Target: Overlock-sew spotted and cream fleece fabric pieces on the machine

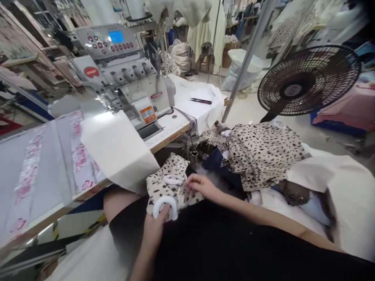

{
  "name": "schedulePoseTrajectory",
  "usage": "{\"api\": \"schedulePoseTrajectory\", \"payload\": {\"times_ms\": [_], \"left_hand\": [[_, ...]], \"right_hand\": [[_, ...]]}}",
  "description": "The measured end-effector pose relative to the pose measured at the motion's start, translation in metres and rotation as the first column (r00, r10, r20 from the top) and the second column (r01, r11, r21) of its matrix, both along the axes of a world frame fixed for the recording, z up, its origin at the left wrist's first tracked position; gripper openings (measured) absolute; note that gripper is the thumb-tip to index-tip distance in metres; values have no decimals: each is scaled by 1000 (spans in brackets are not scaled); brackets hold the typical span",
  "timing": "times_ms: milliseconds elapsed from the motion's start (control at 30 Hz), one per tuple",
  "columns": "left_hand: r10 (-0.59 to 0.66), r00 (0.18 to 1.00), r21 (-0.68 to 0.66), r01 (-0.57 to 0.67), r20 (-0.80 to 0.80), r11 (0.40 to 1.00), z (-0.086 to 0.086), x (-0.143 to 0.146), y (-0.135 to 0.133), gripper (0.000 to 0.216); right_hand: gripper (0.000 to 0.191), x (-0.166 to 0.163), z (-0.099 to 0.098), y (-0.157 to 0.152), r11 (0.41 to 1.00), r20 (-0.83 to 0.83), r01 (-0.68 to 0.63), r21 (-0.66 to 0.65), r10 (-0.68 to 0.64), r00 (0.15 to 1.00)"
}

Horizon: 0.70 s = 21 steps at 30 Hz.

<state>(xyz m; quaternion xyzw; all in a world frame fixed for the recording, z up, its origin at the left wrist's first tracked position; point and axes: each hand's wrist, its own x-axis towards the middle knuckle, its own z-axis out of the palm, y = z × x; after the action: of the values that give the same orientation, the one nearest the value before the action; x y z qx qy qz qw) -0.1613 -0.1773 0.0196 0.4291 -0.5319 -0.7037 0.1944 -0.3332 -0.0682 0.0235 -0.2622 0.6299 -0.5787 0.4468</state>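
On my lap lies a small leopard-print garment piece (168,177) with white ribbed trim (166,203). My left hand (154,230) grips the white trim at the near edge of the piece, thumb on top. My right hand (202,185) rests on the right edge of the same piece, fingers curled and pinching the fabric. A white cloth piece (117,150) hangs over the table edge just left of the garment.
An overlock sewing machine (125,74) stands on the table (43,171) ahead. Thread snips (200,101) lie at the table's far right. A pile of leopard-print pieces (260,152) sits to my right. A black floor fan (309,80) stands beyond it.
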Motion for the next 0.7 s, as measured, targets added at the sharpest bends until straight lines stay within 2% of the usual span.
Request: {"api": "schedulePoseTrajectory", "payload": {"times_ms": [67, 133, 233, 300, 367, 433, 500, 567, 600, 633, 700], "left_hand": [[-116, 988, -40, 121, 105, 992, -3, 12, -1, 53], [-244, 956, -22, 251, 164, 968, -3, 20, 0, 54], [-358, 922, -29, 366, 148, 930, -1, 24, 2, 54], [-392, 911, -41, 400, 130, 916, -1, 24, 3, 54], [-395, 910, -26, 401, 124, 916, 0, 26, 3, 53], [-378, 917, -4, 382, 126, 924, 1, 26, 1, 50], [-289, 950, 29, 288, 117, 957, 3, 25, -4, 43], [-49, 998, 112, 43, 46, 993, 6, 21, -12, 33], [110, 994, 185, -109, 5, 977, 7, 17, -17, 28], [256, 966, 271, -241, -21, 932, 9, 13, -21, 24], [443, 896, 421, -391, -30, 819, 13, 6, -29, 23]], "right_hand": [[6, -16, 0, -2, 982, 98, 147, 115, -159, 982], [9, -24, -1, -8, 954, 178, 191, 231, -235, 956], [13, -19, -9, -17, 938, 296, 101, 331, -205, 933], [15, -11, -16, -22, 929, 412, 20, 368, -182, 893], [17, -3, -22, -24, 935, 530, -46, 353, -159, 833], [16, -1, -23, -24, 954, 611, -48, 295, -149, 777], [14, -5, -20, -24, 974, 638, 34, 224, -173, 750], [16, -11, -13, -23, 971, 621, 187, 149, -239, 747], [18, -14, -9, -23, 958, 606, 265, 110, -275, 746], [21, -16, -5, -22, 941, 589, 332, 68, -306, 748], [26, -17, 3, -20, 912, 550, 410, -6, -340, 763]]}}
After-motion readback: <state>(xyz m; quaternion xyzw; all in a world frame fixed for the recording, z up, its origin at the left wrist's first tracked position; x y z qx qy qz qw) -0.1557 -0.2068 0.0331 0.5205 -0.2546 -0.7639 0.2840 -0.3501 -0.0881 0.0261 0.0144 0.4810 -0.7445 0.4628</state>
